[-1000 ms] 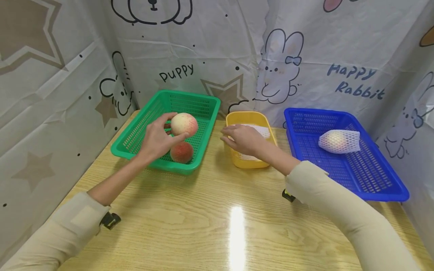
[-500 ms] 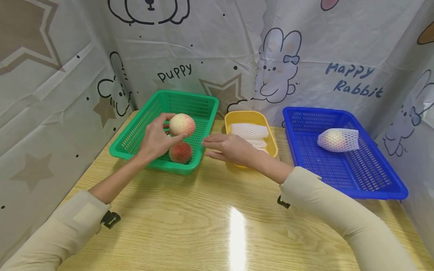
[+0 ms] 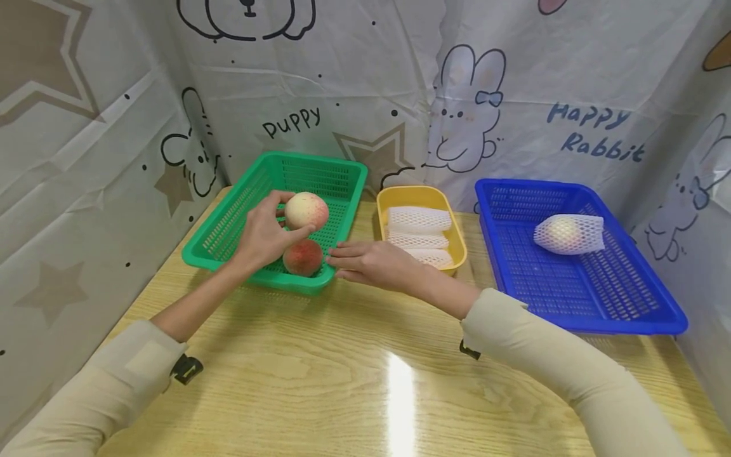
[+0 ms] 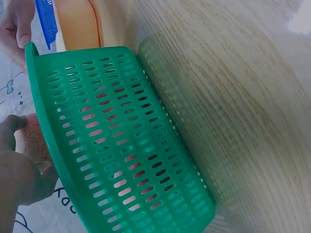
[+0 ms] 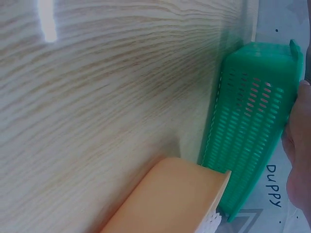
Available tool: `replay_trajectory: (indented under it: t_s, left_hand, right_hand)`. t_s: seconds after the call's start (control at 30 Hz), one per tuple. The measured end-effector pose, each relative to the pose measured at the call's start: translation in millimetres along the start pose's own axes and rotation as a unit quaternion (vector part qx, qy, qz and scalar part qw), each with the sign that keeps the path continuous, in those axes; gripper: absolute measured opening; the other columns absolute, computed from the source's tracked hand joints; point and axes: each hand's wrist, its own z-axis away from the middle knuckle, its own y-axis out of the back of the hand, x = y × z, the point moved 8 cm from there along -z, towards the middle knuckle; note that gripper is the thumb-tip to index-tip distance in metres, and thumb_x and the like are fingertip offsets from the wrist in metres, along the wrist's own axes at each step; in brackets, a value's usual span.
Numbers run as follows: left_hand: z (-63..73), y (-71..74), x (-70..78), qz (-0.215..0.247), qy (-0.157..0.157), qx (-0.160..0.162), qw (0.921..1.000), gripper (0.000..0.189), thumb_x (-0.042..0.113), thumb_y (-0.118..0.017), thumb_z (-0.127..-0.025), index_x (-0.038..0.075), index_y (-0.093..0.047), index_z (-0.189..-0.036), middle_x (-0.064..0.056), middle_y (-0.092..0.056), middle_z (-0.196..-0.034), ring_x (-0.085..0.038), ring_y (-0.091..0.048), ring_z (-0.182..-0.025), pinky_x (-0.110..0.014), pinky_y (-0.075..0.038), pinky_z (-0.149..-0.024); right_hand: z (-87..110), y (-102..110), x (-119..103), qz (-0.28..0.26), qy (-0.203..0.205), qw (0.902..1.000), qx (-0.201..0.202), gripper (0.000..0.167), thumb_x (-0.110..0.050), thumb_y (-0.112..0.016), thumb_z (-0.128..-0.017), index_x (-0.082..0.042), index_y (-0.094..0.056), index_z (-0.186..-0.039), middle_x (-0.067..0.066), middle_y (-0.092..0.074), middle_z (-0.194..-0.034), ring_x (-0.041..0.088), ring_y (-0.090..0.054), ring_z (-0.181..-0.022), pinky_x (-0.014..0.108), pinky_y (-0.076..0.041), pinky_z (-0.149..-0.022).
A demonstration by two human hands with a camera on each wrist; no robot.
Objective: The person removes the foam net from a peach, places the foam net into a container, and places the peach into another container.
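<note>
1 pale peach is pinched in the left hand's grip above 1 red peach in the green basket, the right hand's grip — straight-fingered — near that basket.

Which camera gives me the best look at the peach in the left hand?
The head view: the pale, pink-flushed peach shows there almost whole in the left hand. The left wrist view shows part of it beyond the rim of the green basket; the right wrist view doesn't clearly show it.
</note>
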Motion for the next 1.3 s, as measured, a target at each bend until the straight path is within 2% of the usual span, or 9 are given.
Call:
replay_trajectory:
  t_s: [0.3,0.43,0.57,0.7,0.97,1.13,1.3]
  left_hand:
    - [-2.5,-5.1,-2.5,-0.007,0.0,-0.008,0.9999,0.066,0.022,-0.085,-0.081,0.0,-0.051,-0.132,-0.019,-0.056,-0.127,-0.04,-0.062,-0.109,-0.051,-0.057,-0.078]
    - [-3.4,-7.4,-4.0,-0.012,-0.002,-0.011,0.9999,0.066,0.022,-0.085,-0.081,-0.001,-0.051,-0.133,-0.02,-0.055,-0.127,-0.04,-0.062,-0.11,-0.051,-0.057,-0.078]
    - [-4.5,-8.1,-3.3,-0.016,-0.001,-0.012,0.9998,0.066,0.022,-0.085,-0.081,-0.001,-0.05,-0.133,-0.019,-0.055,-0.128,-0.04,-0.061,-0.111,-0.051,-0.058,-0.078]
    - [-5.1,-8.8,-3.9,-0.017,-0.001,-0.013,0.9998,0.066,0.023,-0.085,-0.081,-0.001,-0.05,-0.133,-0.019,-0.055,-0.129,-0.041,-0.061,-0.112,-0.051,-0.058,-0.078]
    - [-7.3,-11.1,-10.3,-0.021,0.011,-0.024,0.9994,0.066,0.023,-0.083,-0.083,-0.002,-0.049,-0.134,-0.021,-0.055,-0.13,-0.04,-0.06,-0.114,-0.051,-0.057,-0.078]
    - [-11.7,-14.3,-11.9,-0.029,0.007,-0.031,0.9991,0.065,0.023,-0.083,-0.083,-0.002,-0.049,-0.132,-0.022,-0.055,-0.13,-0.042,-0.06,-0.113,-0.052,-0.057,-0.078]
    - [-16.0,-17.9,-15.0,-0.047,0.01,-0.044,0.9979,0.065,0.025,-0.082,-0.083,-0.003,-0.049,-0.132,-0.023,-0.055,-0.129,-0.042,-0.059,-0.111,-0.052,-0.056,-0.076]
  right_hand:
    - [-3.9,-1.6,-7.4,0.042,0.031,0.9986,0.013,0.037,-0.02,-0.075,-0.092,-0.001,-0.071,-0.123,0.011,-0.068,-0.123,0.021,-0.062,-0.119,0.038,-0.044,-0.106]
    - [-2.6,-2.1,-9.9,0.062,0.042,0.997,0.019,0.039,-0.02,-0.076,-0.09,-0.003,-0.07,-0.124,0.012,-0.069,-0.122,0.021,-0.063,-0.117,0.036,-0.045,-0.105]
    - [-2.3,-3.4,-11.5,0.075,0.047,0.996,0.008,0.04,-0.021,-0.075,-0.092,-0.004,-0.068,-0.127,0.011,-0.067,-0.125,0.022,-0.062,-0.119,0.032,-0.042,-0.108]
    - [-1.3,-7.2,-11.7,0.078,0.051,0.9957,0.004,0.04,-0.022,-0.073,-0.093,-0.003,-0.067,-0.128,0.009,-0.066,-0.128,0.023,-0.06,-0.122,0.029,-0.04,-0.108]
    - [-1.7,-12.4,-13.7,0.091,0.072,0.9929,0.025,0.042,-0.024,-0.074,-0.093,-0.003,-0.067,-0.128,0.008,-0.066,-0.128,0.023,-0.061,-0.12,0.028,-0.041,-0.107]
    - [-1.0,-13.9,-13.9,0.077,0.07,0.9942,0.026,0.043,-0.022,-0.074,-0.092,0.001,-0.066,-0.129,0.011,-0.065,-0.13,0.024,-0.058,-0.124,0.028,-0.039,-0.108]
    - [0.5,-15.8,-13.3,0.07,0.075,0.9941,0.035,0.041,-0.022,-0.069,-0.097,0.002,-0.065,-0.129,0.012,-0.064,-0.13,0.023,-0.056,-0.126,0.028,-0.039,-0.109]
